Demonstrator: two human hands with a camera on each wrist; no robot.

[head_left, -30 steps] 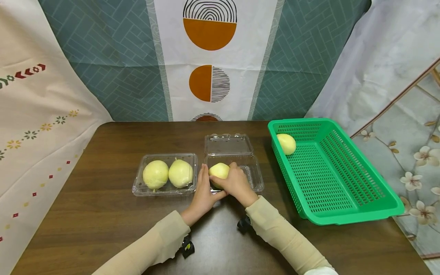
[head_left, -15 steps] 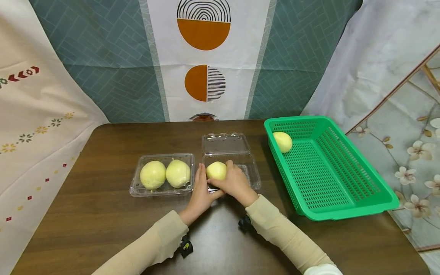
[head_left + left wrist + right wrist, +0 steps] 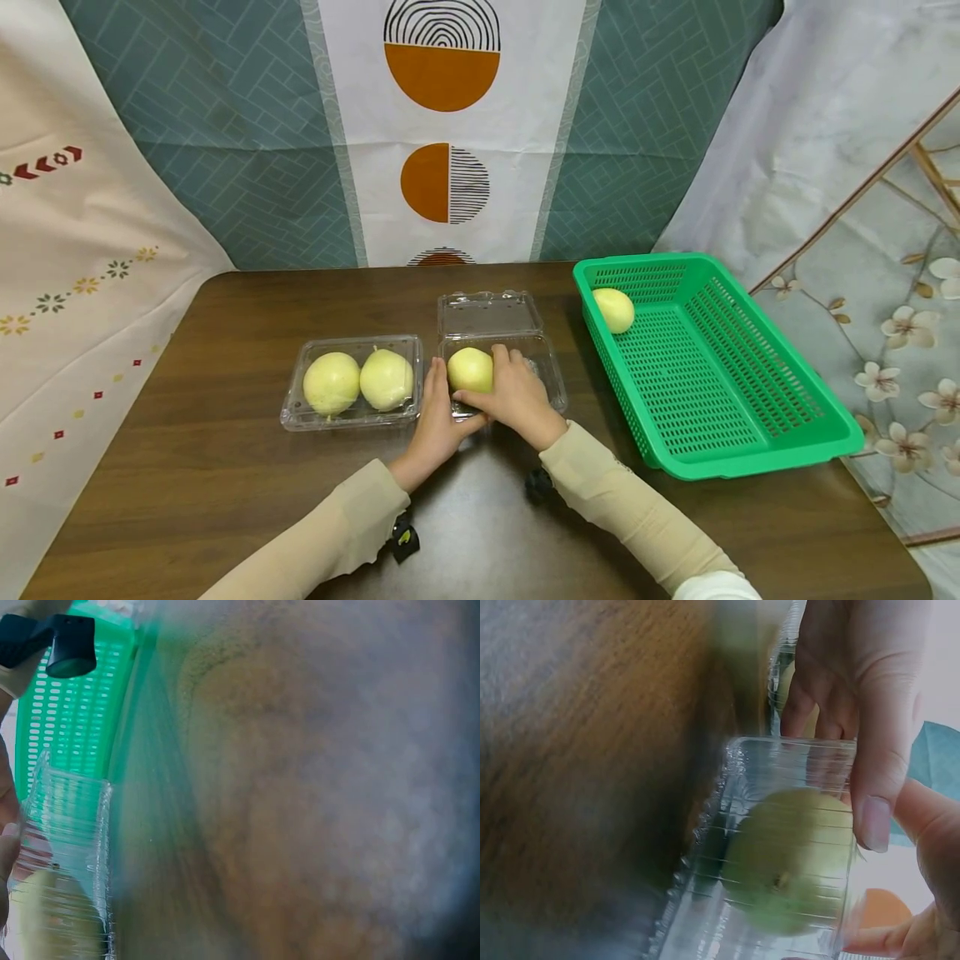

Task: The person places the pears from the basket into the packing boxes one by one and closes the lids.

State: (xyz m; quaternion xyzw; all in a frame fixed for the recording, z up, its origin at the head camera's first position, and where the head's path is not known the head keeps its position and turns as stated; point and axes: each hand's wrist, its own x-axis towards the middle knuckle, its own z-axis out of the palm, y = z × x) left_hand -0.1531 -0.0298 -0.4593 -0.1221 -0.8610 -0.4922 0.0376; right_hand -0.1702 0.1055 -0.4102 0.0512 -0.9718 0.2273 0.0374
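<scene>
A clear plastic clamshell box stands on the table with its lid folded back. In its left half sits a pale yellow-green pear, also seen through the ribbed wall in the right wrist view. My right hand grips this pear, fingers over its right side and thumb across its front. Along the left wall my left hand holds the box, its thumb reaching the front rim. Just left is a second clear box with two pears inside.
A green slotted basket stands at the right of the brown table, with one pear in its far left corner. Patterned cloths hang behind the table and along both sides.
The head view has shifted a little, so everything sits slightly further left. Both hands stay at the same box, and the right hand's fingers have moved slightly over the pear.
</scene>
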